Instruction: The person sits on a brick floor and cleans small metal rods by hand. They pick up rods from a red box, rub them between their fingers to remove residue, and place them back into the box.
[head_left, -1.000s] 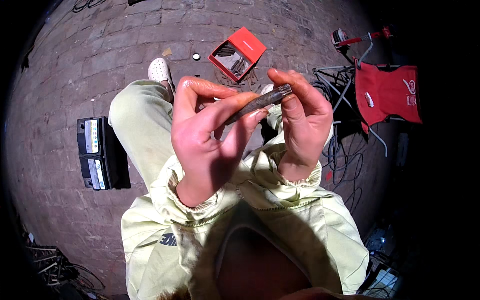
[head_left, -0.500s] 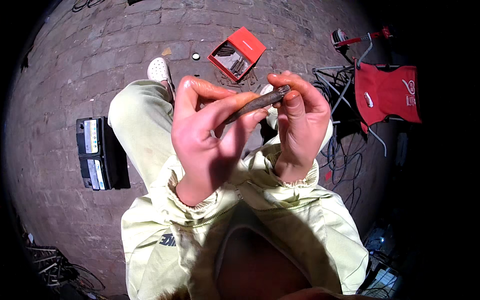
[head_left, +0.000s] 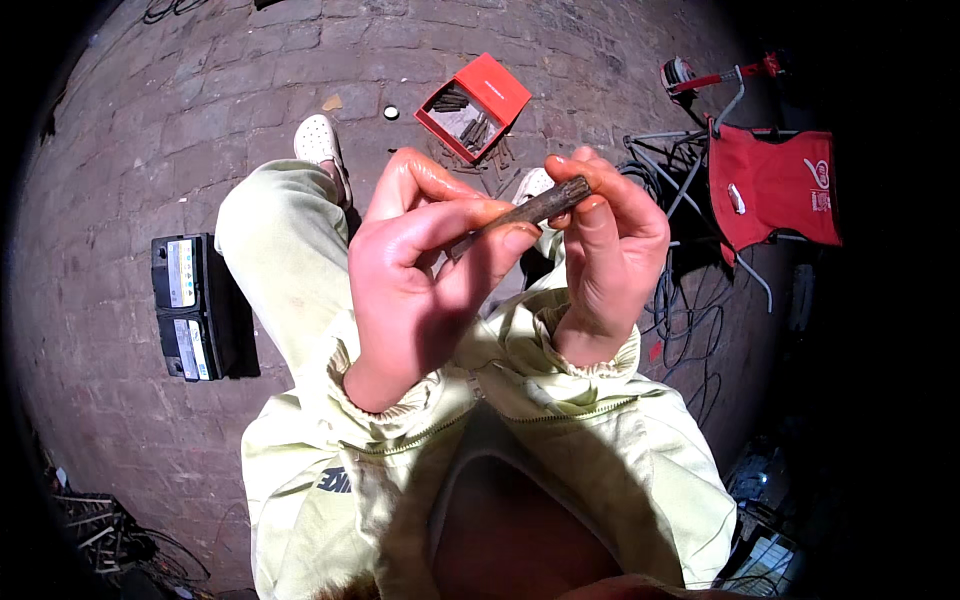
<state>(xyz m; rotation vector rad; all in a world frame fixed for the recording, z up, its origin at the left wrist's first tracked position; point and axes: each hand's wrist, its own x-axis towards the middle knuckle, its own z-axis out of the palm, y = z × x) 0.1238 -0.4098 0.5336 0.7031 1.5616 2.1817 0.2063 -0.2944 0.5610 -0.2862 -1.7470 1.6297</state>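
Note:
A short, dark, roughly cylindrical rod (head_left: pixel 543 206) is held in front of me, tilted up toward the right. Its right end looks ridged, and I cannot tell exactly what it is. My left hand (head_left: pixel 405 275) pinches it between thumb and forefinger, covering its lower end. At the upper end, my right hand (head_left: pixel 608 250) is closed, with thumb and fingers gripping beside the ridged tip. The fingers of both hands are stained orange-brown. Beyond them lies an opened red box (head_left: pixel 492 92) with several similar dark pieces in it.
Several thin brown pieces (head_left: pixel 500 155) lie by the box on the brick floor. A black car battery (head_left: pixel 190 305) stands at left. At right are a red folding chair (head_left: pixel 775 185) and tangled cables (head_left: pixel 690 330). A small white cap (head_left: pixel 391 113) lies near my shoe (head_left: pixel 318 140).
Both hands and the rod have shifted slightly to the right and down. The rod's ridged end now shows more of its side.

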